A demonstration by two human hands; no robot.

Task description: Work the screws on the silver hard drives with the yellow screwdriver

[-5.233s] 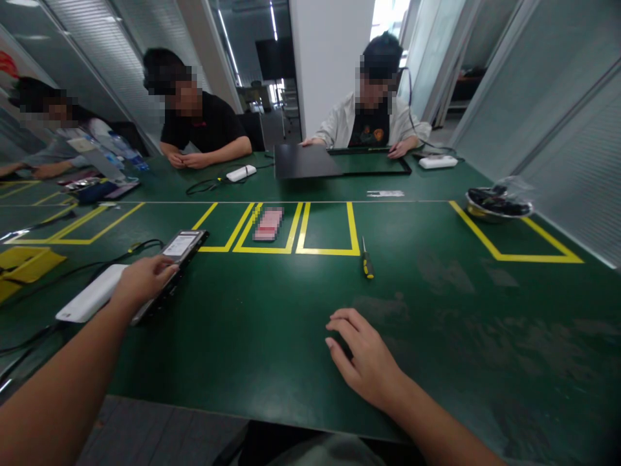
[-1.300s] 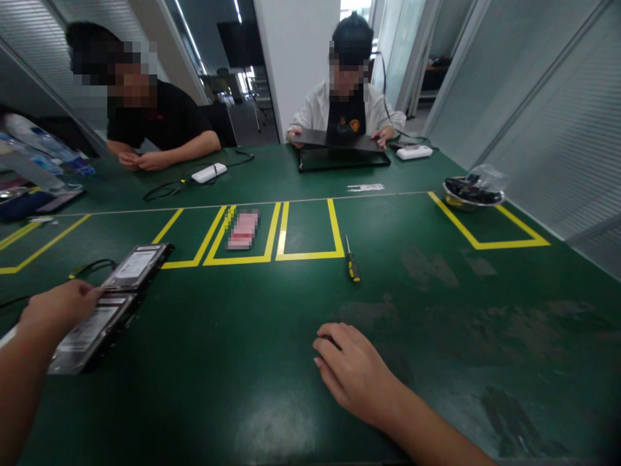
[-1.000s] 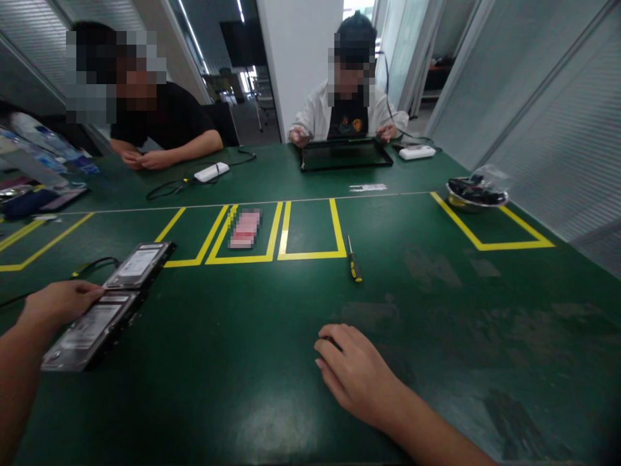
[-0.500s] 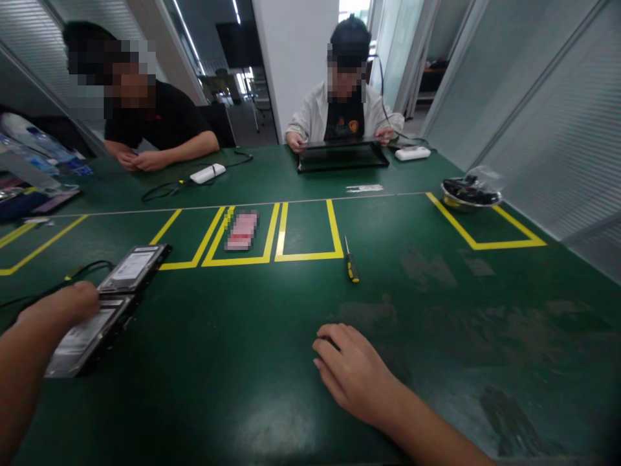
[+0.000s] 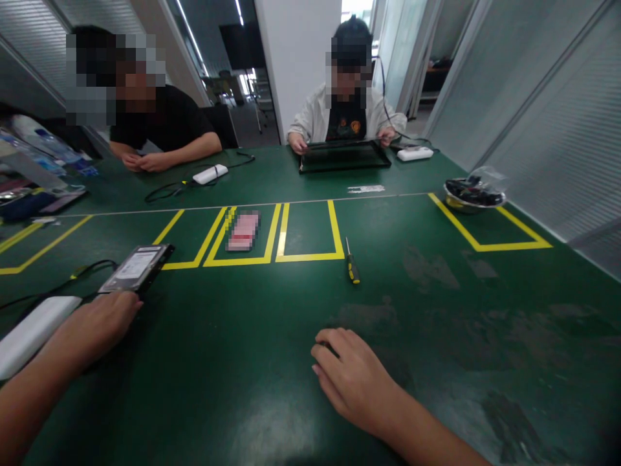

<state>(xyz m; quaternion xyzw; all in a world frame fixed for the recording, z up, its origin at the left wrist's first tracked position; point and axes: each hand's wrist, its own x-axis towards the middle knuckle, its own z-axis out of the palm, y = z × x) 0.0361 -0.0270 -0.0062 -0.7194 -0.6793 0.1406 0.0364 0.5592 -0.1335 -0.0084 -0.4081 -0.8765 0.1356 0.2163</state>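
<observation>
At the left, my left hand (image 5: 104, 323) is closed, its fingers curled over the near end of a hard drive (image 5: 133, 265) with a white label. The drive lies on the green table (image 5: 233, 362); my fingertips are hidden. Beneath my left forearm lies a white power strip or similar long white block (image 5: 36, 333), partly covered. My right hand (image 5: 347, 369) rests on the table nearer the middle. Its fingers are loosely bent and apart, with nothing held. Beyond it lies a screwdriver (image 5: 352, 266) with a black and yellow handle.
Yellow tape outlines (image 5: 310, 257) mark the table; one surrounds a pink phone-like object (image 5: 243, 231). A metal bowl (image 5: 473, 204) of dark parts stands at right. Across the table, one person holds a black frame (image 5: 344, 157); another sits at left. A black cable (image 5: 99, 264) lies at left.
My left hand has moved right and is at the drive's near end. The second drive seen nearer me is out of sight, and the white block shows. My right hand is nearly unmoved.
</observation>
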